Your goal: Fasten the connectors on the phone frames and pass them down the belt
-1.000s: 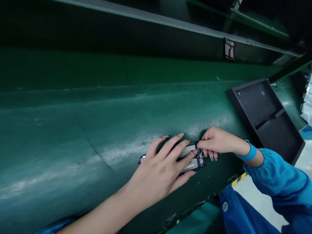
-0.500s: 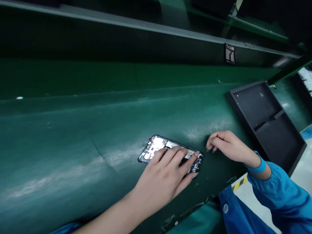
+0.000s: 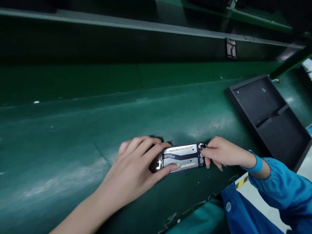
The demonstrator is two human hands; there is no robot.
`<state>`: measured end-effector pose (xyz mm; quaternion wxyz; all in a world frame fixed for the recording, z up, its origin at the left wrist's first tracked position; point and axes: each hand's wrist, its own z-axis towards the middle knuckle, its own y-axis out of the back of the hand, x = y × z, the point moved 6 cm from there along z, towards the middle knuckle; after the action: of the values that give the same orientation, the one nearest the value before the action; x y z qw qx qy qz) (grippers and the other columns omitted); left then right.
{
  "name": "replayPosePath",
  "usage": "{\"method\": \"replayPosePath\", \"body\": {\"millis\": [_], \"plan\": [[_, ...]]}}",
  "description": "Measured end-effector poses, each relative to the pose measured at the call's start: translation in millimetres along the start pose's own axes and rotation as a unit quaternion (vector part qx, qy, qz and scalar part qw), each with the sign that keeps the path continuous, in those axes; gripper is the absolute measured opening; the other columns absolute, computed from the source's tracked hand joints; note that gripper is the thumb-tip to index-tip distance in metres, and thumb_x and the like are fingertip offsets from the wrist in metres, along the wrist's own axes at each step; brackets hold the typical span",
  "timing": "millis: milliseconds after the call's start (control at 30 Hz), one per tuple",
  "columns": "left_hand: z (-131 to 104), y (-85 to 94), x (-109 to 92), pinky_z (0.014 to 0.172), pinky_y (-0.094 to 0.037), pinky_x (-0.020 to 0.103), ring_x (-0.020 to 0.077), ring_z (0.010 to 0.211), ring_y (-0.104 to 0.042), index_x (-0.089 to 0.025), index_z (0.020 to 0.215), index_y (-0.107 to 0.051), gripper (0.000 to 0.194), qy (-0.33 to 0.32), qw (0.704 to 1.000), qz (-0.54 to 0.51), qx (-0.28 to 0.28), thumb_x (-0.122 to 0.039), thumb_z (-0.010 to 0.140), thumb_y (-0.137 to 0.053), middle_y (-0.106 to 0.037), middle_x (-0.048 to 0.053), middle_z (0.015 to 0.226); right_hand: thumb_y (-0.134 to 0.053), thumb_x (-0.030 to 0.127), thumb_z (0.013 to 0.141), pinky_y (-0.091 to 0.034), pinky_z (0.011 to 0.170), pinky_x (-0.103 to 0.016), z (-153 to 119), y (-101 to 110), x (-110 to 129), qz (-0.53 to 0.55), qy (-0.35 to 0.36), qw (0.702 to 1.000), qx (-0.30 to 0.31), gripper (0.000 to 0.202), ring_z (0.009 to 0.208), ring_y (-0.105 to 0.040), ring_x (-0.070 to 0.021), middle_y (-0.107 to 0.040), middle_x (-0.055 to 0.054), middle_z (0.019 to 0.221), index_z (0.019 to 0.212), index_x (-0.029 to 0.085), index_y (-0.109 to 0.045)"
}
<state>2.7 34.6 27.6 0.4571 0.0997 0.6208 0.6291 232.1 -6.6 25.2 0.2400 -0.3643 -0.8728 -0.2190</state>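
An opened smartphone [image 3: 181,156] lies on the green work surface, its silvery inner plate, dark ribbon cable and small circuit parts exposed. My left hand [image 3: 136,162] covers its left end, fingers along the far edge and thumb along the near edge, closed around it. At the phone's right end, my right hand [image 3: 216,151] is pinched shut against the small parts there. A thin tip shows by its fingertips, too small for me to name. A blue band circles the right wrist.
A black divided tray [image 3: 268,110] sits at the right. Another opened phone [image 3: 231,48] rests near the ledge at the back right. The green table [image 3: 73,136] ends in a worn front edge near my blue sleeve and clothing.
My left hand has shifted left, and the phone has turned to lie straighter, exposing its middle plate. My right hand has moved left onto the phone's right end.
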Motion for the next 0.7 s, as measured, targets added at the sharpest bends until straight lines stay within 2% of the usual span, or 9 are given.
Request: {"method": "replayPosePath", "body": {"millis": [200, 400, 467, 567, 700], "plan": [[-2.9, -6.6, -9.8, 0.075, -0.038, 0.039, 0.0297, 0.098, -0.058, -0.025, 0.117, -0.065, 0.042, 0.005, 0.999, -0.037, 0.0, -0.059, 0.093, -0.062, -0.068, 0.007, 0.106, -0.052, 0.024, 0.093, -0.043, 0.049, -0.017, 4.8, 14.1, 4.5, -0.004, 0.011, 1.0, -0.022, 0.034, 0.04, -0.051, -0.0093, -0.055, 0.002, 0.041, 0.07, 0.015, -0.076], [-2.8, -2.9, -7.6, 0.076, -0.038, 0.037, 0.0282, 0.099, -0.057, -0.025, 0.117, -0.068, 0.043, 0.03, 0.997, -0.064, 0.02, -0.059, 0.091, -0.065, -0.069, 0.007, 0.107, -0.053, 0.024, 0.091, -0.041, 0.044, -0.018, 7.6, 12.4, 7.1, -0.013, -0.022, 1.0, 0.0, 0.033, 0.037, -0.049, -0.0096, -0.056, 0.001, 0.041, 0.067, 0.015, -0.075], [-0.9, 0.7, -3.0, 0.079, -0.038, 0.038, 0.027, 0.102, -0.057, -0.026, 0.118, -0.07, 0.039, 0.042, 0.993, -0.098, 0.047, -0.057, 0.094, -0.063, -0.07, 0.005, 0.108, -0.053, 0.024, 0.09, -0.04, 0.043, -0.018, 9.0, 12.3, 6.7, -0.021, -0.032, 0.999, 0.005, 0.034, 0.036, -0.049, -0.0098, -0.056, 0.001, 0.041, 0.066, 0.015, -0.074], [3.1, 7.1, 9.2, 0.087, -0.038, 0.039, 0.0236, 0.103, -0.058, -0.029, 0.11, -0.074, 0.026, 0.065, 0.983, -0.151, 0.087, -0.045, 0.1, -0.056, -0.072, 0.002, 0.106, -0.053, 0.024, 0.089, -0.041, 0.043, -0.017, 12.3, 12.9, 6.8, -0.031, -0.033, 0.999, 0.02, 0.033, 0.036, -0.049, -0.0096, -0.059, -0.001, 0.043, 0.064, 0.015, -0.074], [7.9, 9.8, 21.6, 0.092, -0.036, 0.041, 0.0224, 0.1, -0.059, -0.03, 0.101, -0.077, 0.023, 0.096, 0.973, -0.181, 0.107, -0.038, 0.1, -0.056, -0.074, 0.0, 0.1, -0.052, 0.023, 0.087, -0.039, 0.041, -0.017, 18.1, 13.0, 5.8, -0.03, -0.032, 0.997, 0.057, 0.032, 0.034, -0.047, -0.0084, -0.062, -0.002, 0.046, 0.064, 0.014, -0.073]]}}
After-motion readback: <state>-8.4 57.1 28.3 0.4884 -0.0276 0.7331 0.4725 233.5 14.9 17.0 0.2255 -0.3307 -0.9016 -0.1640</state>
